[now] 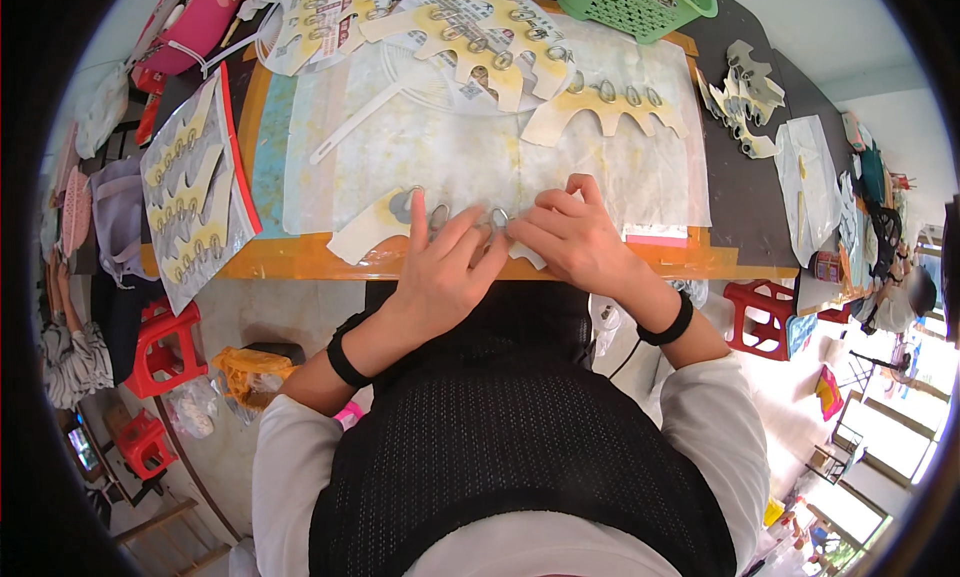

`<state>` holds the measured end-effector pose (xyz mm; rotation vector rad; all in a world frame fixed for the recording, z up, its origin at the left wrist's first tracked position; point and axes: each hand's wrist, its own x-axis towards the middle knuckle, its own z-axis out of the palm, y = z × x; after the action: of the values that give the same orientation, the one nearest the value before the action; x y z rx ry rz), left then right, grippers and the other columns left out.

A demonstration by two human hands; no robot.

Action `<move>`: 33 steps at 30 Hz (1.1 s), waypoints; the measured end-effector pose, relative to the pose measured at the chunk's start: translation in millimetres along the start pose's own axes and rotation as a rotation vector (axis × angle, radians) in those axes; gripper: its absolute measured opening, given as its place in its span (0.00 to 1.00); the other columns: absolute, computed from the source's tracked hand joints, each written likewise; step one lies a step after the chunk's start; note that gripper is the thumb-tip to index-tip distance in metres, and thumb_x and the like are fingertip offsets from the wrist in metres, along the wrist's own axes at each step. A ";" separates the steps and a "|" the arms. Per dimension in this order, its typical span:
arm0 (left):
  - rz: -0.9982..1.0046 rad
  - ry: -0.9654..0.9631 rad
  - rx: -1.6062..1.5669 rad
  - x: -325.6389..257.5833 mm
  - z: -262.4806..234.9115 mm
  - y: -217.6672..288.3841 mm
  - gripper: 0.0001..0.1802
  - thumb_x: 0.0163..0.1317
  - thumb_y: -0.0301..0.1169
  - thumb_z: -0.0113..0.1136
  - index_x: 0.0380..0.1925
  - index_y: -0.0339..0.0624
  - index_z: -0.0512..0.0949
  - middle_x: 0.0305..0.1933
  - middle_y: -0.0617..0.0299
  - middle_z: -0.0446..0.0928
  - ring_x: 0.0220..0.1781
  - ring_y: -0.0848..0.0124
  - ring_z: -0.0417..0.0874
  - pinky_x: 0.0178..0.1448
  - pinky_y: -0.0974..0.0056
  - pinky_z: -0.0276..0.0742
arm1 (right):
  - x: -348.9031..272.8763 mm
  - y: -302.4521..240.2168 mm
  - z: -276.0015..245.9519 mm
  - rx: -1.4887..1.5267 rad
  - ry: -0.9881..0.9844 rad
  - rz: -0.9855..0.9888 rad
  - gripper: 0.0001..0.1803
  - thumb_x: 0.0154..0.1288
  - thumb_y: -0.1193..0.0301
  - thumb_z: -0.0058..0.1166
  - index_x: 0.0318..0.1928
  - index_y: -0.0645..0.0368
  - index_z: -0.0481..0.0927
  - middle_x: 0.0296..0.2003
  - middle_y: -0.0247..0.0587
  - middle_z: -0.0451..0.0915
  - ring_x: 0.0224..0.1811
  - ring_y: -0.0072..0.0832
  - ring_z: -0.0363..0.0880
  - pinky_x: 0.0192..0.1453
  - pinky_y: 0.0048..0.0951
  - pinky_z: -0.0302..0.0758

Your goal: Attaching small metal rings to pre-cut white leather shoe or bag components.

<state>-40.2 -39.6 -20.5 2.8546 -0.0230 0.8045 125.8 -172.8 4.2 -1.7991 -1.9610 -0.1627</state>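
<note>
Nearest the lens, a person in a black apron (520,427) works at the orange-taped edge of the tabletop (315,260). The left hand (448,275) spreads its fingers over a pale notched card strip (362,229), which lies along that edge, partly hidden beneath both hands. The right hand (588,247) gathers its fingertips into a narrow grip beside an oval metal ring (499,217); whether either hand actually pinches the ring cannot be told.

A sideways tug could knock the ring askew, and a careless wrist could drag the strip over the edge, so close does it lie. Heavy pressure might bend its thin prongs.

Just beyond, a ringed strip (572,119) rests on the stained sheet (440,167); an incautious reach could jostle its rings. Farther off, more strips overlap on a white fan (365,122), near a green basket (640,12).
</note>
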 end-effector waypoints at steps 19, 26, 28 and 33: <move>0.079 -0.091 0.028 -20.4 -1.5 -6.8 0.19 0.55 0.34 0.62 0.46 0.39 0.82 0.51 0.61 0.79 0.63 0.64 0.75 0.73 0.25 0.27 | -22.7 2.0 -11.5 0.031 -0.199 0.021 0.18 0.62 0.57 0.59 0.50 0.46 0.78 0.49 0.25 0.77 0.48 0.26 0.72 0.61 0.55 0.60; 0.111 0.017 0.026 -28.7 6.0 -9.6 0.23 0.57 0.33 0.58 0.52 0.34 0.75 0.54 0.58 0.78 0.64 0.65 0.74 0.73 0.26 0.30 | -24.2 -10.3 -11.7 -0.046 -0.245 -0.002 0.23 0.63 0.54 0.58 0.55 0.46 0.77 0.54 0.26 0.75 0.50 0.28 0.72 0.64 0.57 0.58; 0.072 0.005 -0.036 -31.8 7.2 -9.4 0.23 0.58 0.33 0.58 0.53 0.33 0.76 0.54 0.58 0.79 0.65 0.64 0.74 0.73 0.26 0.28 | -20.7 -11.6 -12.5 -0.056 -0.276 0.004 0.24 0.63 0.54 0.59 0.58 0.46 0.76 0.54 0.27 0.75 0.50 0.29 0.72 0.65 0.57 0.58; 0.028 -0.066 0.022 -22.6 0.0 -2.4 0.22 0.59 0.34 0.57 0.52 0.34 0.79 0.54 0.58 0.79 0.65 0.64 0.73 0.74 0.27 0.26 | -26.1 -6.6 -8.7 0.091 -0.169 0.096 0.26 0.61 0.57 0.61 0.59 0.49 0.76 0.52 0.28 0.77 0.51 0.31 0.73 0.67 0.55 0.59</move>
<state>-59.4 -37.9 -32.6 2.9065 -0.0633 0.7191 122.4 -200.8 2.6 -1.8963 -1.9550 0.1114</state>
